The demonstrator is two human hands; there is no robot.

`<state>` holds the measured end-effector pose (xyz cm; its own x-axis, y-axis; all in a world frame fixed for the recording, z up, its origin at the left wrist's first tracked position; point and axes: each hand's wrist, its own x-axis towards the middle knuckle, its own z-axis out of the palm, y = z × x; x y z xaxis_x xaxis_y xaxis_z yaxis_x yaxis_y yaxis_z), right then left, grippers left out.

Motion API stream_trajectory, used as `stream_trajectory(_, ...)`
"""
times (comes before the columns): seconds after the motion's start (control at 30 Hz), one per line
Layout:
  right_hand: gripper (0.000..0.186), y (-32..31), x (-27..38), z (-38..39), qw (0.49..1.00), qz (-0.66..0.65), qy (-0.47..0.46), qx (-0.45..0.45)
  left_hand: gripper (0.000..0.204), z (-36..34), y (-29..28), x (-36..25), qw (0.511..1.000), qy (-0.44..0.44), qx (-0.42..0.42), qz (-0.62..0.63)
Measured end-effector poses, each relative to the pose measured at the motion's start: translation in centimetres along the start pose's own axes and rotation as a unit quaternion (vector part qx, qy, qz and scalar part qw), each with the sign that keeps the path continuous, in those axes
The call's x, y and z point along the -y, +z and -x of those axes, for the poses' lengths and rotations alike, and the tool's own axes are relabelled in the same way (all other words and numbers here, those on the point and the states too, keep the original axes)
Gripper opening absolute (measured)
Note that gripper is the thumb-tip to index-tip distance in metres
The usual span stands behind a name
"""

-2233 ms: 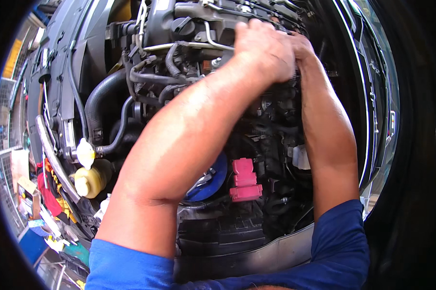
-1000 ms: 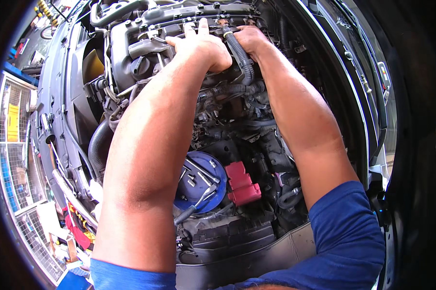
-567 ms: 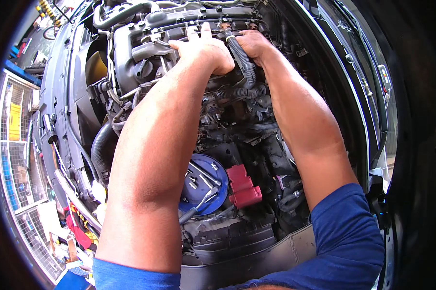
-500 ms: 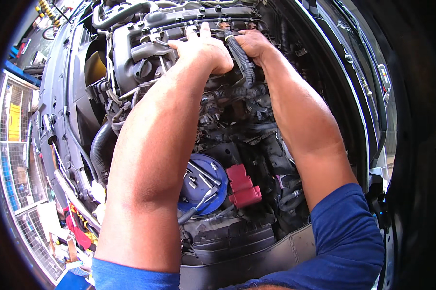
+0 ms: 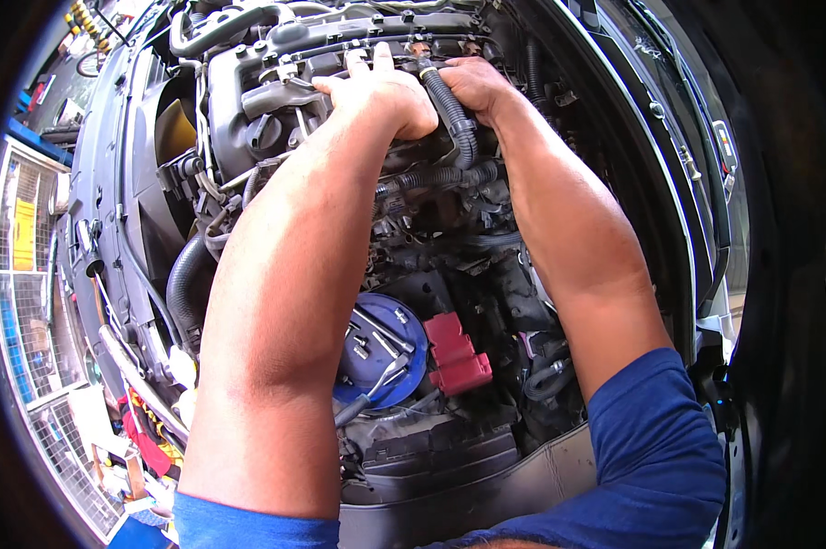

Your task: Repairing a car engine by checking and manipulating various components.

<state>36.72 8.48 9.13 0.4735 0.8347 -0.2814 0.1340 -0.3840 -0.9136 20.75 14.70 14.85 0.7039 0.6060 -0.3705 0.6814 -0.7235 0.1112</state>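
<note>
The left hand [image 5: 390, 96] lies palm down near the far side of the engine [image 5: 233, 105], its fingers spread apart and seeming to rest on the parts beneath. The right hand [image 5: 475, 87] is curled just beyond the corrugated hose [image 5: 450, 110]; its fingertips are hidden, so I cannot tell whether they pinch anything.

That hose runs down between the two hands, its upper end close to an orange-brown connector [image 5: 421, 49] on the engine top. Whether the hose is fastened there or loose does not show clearly. Neither hand visibly holds a part lifted away, so what is finished under the fingers and what remains cannot be settled; the work looks partway, with the engine top exposed.

Left of the hands, the round black cap [image 5: 265, 134] sits in place. Nearer the body, a blue dish [image 5: 417, 368] carries a silver tool [image 5: 392, 370] and small metal pieces, none of them in use. Beside it is a red cover [image 5: 457, 355], with a black box [image 5: 440, 457] below.
</note>
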Motion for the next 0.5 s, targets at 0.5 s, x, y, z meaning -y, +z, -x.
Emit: stream_trajectory(0.5,0.024,0.3,0.0,0.1,1.000,-0.021,0.010,-0.007,0.066,0.1,0.5,0.0,0.999,-0.005,-0.027,-0.015)
